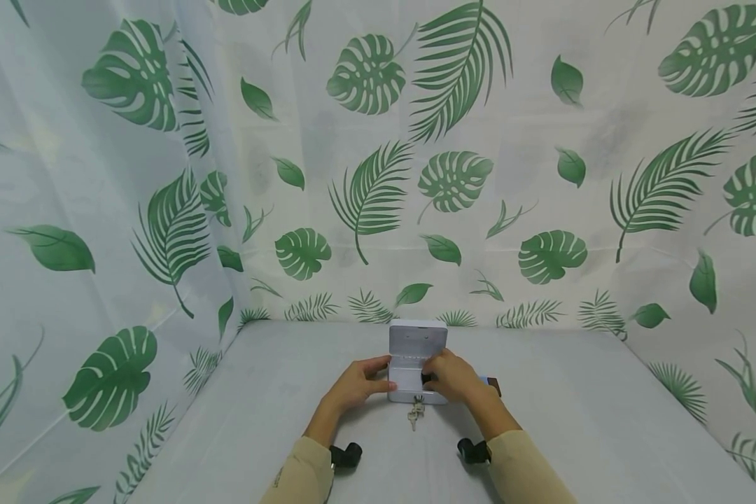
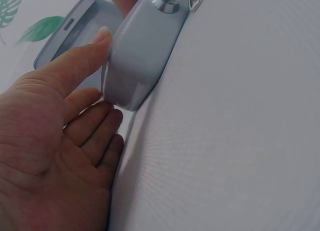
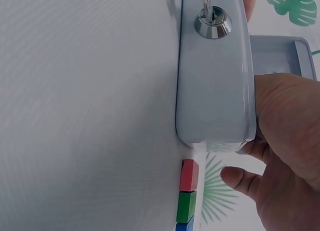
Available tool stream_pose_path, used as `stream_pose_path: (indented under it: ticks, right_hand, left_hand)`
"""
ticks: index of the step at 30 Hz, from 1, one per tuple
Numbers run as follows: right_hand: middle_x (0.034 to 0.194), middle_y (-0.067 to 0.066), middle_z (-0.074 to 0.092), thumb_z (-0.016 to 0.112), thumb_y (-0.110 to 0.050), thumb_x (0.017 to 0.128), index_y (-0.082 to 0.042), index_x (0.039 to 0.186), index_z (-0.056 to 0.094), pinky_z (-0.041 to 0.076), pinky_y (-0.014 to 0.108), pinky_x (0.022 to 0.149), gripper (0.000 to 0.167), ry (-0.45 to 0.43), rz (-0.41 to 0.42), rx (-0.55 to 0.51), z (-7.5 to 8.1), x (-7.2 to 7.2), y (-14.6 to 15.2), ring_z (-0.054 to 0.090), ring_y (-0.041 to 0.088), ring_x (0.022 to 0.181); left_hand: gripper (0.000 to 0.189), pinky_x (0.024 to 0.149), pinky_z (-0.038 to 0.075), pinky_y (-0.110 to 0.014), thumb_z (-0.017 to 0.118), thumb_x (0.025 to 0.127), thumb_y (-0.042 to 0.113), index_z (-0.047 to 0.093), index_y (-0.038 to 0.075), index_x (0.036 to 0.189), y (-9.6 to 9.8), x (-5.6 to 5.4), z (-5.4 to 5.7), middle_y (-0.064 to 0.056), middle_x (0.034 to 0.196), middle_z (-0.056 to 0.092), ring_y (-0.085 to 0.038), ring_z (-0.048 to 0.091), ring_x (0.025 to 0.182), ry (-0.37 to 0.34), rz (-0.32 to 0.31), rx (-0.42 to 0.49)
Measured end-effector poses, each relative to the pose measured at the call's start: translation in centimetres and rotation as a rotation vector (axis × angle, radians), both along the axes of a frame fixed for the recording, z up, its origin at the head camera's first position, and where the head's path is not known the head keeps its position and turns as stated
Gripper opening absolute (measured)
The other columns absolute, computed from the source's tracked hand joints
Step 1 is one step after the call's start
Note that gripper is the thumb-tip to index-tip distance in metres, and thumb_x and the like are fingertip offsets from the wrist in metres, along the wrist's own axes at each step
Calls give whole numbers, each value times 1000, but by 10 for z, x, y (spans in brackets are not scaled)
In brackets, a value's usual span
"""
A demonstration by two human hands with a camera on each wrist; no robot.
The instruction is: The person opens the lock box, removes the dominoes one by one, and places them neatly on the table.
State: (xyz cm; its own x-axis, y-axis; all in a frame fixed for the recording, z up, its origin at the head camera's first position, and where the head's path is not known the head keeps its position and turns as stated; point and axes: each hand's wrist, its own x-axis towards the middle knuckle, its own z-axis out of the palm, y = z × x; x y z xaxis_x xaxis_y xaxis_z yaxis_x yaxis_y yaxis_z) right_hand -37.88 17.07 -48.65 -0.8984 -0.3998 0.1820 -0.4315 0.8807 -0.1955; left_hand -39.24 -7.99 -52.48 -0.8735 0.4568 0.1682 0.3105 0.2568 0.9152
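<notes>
A light grey metal cash box (image 1: pixel 406 397) stands on the table with its lid (image 1: pixel 418 341) raised. Keys (image 1: pixel 414 414) hang from the lock (image 3: pixel 213 22) on its front. At the box's left side, my left hand (image 1: pixel 353 383) holds the wall, thumb (image 2: pixel 102 37) at the rim and forefinger against the outside; its lower fingers stay loose. My right hand (image 1: pixel 451 374) reaches over the right wall into the box and pinches a small dark object (image 1: pixel 425 379). Its kind cannot be made out, and the right wrist view hides it behind the box.
Right of the box, partly behind my right hand, lies a blue and brown item (image 1: pixel 493 385). Red (image 3: pixel 189 175), green (image 3: pixel 186 206) and blue blocks show beside the box in the right wrist view. A leaf-patterned curtain (image 1: pixel 378 210) surrounds the white-covered table (image 1: pixel 573 406).
</notes>
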Motion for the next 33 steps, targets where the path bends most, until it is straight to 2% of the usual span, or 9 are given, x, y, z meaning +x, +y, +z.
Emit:
stream_pose_path:
  ticks: [15, 25, 33]
  right_hand:
    - [112, 11, 75, 89, -11, 80, -8, 103, 81, 56, 54, 98, 24, 7, -3, -28, -1, 0, 0, 67, 33, 115]
    - [119, 12, 74, 89, -10, 80, -7, 109, 80, 54, 54, 104, 30, -20, -6, -84, -1, -1, 1, 65, 33, 121]
    - [120, 12, 74, 89, -8, 81, -4, 112, 78, 52, 54, 107, 33, -8, 11, -128, -3, 0, 3, 64, 34, 123]
  left_hand:
    - [67, 123, 36, -56, 83, 91, 25, 56, 5, 149, 0, 4, 5, -12, 153, 57, -33, 48, 148, 2, 6, -7]
    - [64, 123, 35, -56, 82, 92, 26, 57, 10, 149, 1, 4, 4, -8, 153, 58, -33, 47, 148, -3, 26, -17]
    - [65, 122, 36, -55, 81, 92, 24, 56, 13, 151, 0, 3, 3, -6, 154, 57, -33, 48, 148, 5, 2, 6]
